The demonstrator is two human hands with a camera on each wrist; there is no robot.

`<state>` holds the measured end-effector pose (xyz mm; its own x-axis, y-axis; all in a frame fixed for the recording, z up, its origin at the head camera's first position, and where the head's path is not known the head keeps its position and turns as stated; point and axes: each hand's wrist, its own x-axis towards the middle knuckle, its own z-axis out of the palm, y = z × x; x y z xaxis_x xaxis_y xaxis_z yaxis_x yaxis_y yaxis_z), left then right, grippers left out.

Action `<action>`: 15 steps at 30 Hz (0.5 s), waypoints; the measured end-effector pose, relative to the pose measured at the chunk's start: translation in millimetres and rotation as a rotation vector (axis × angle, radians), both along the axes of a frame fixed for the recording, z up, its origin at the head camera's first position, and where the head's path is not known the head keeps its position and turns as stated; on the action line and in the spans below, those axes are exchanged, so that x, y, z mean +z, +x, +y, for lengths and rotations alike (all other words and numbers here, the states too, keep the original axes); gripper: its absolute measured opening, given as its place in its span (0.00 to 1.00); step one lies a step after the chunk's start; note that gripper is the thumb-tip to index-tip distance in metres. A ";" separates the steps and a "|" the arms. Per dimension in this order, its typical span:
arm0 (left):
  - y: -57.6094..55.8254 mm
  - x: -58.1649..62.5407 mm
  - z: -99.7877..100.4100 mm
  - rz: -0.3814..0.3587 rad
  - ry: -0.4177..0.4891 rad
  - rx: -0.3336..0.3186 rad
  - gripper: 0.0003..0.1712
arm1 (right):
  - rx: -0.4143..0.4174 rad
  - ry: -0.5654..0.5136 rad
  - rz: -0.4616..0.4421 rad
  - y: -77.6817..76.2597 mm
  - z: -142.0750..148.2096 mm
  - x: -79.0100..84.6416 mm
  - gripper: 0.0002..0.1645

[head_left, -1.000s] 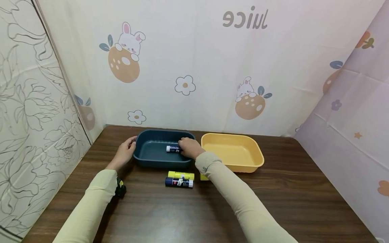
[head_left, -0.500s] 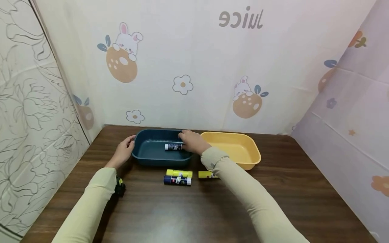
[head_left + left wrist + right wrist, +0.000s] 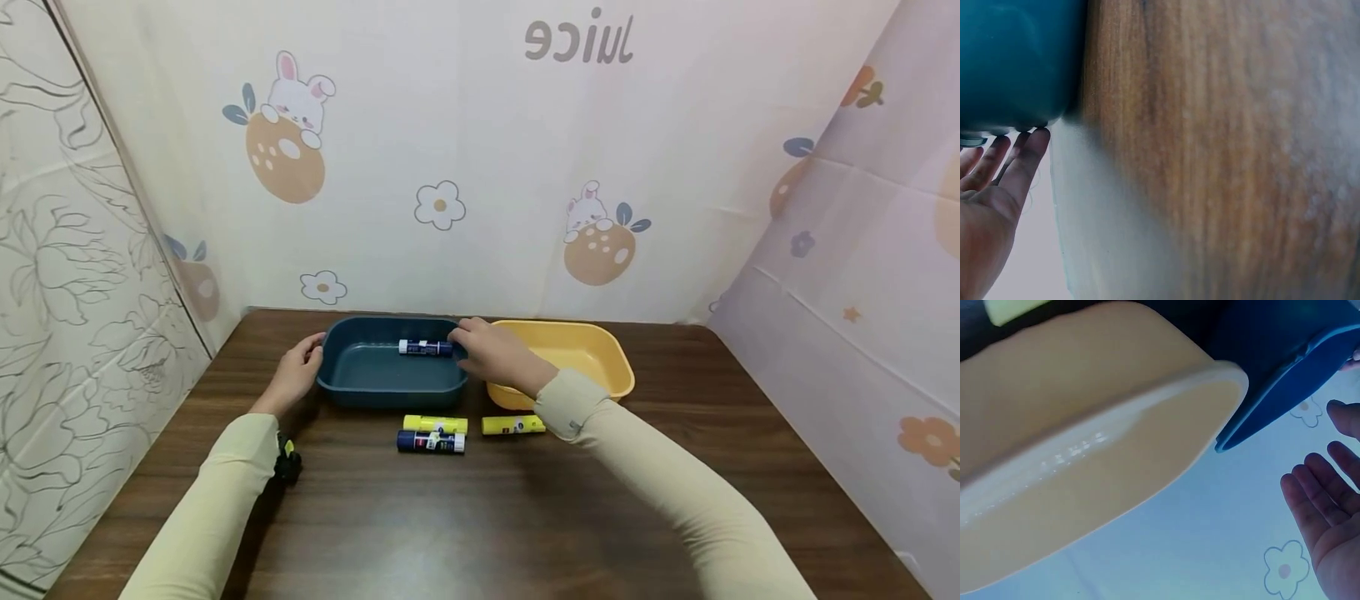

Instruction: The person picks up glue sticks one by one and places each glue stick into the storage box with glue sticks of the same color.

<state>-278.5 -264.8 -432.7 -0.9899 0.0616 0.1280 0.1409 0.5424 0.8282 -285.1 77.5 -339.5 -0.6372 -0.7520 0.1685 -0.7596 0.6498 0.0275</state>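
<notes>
Since the earlier frames, the navy glue stick (image 3: 425, 347) is sitting closer to the back wall of the blue bin (image 3: 390, 398), and the right hand (image 3: 495, 354) is drawing away rightwards, now hovering near the adjoining ends of the two bins. The stick is lying in the blue bin's back right part, long axis running left to right, white end pointing left. Right fingers are standing apart, clamping nothing in the right wrist view; the tips are hanging beside the stick's dark end, contact unclear. The left hand (image 3: 296, 371) is touching the blue bin's left end, fingers extended rather than wrapping round it.

On the table (image 3: 450, 517), a left yellow stick (image 3: 435, 425) is lying behind a second navy stick (image 3: 431, 442). Key relation, as judged: the right yellow stick (image 3: 513, 425) is lying on the person's side of the right hand, in front of the yellow bin (image 3: 573, 354), long axis also left to right; the right hand is clearly sitting nearer than the left.
</notes>
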 end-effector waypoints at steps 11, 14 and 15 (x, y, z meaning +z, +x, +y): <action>0.0 0.9 -0.1 0.012 -0.011 0.000 0.27 | 0.093 -0.100 0.037 24.9 24.5 -8.9 0.18; 0.7 0.3 0.2 0.020 -0.009 0.000 0.27 | 0.093 -0.105 0.031 30.5 30.0 -13.1 0.18; 0.8 -0.1 0.2 0.021 -0.008 0.000 0.27 | 0.092 -0.107 0.028 32.4 32.0 -14.1 0.18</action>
<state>-277.7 -264.6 -432.8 -0.9869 0.0622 0.1486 0.1582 0.5488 0.8208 -252.7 109.6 -353.6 -0.5607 -0.7836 0.2677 -0.8157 0.5782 -0.0160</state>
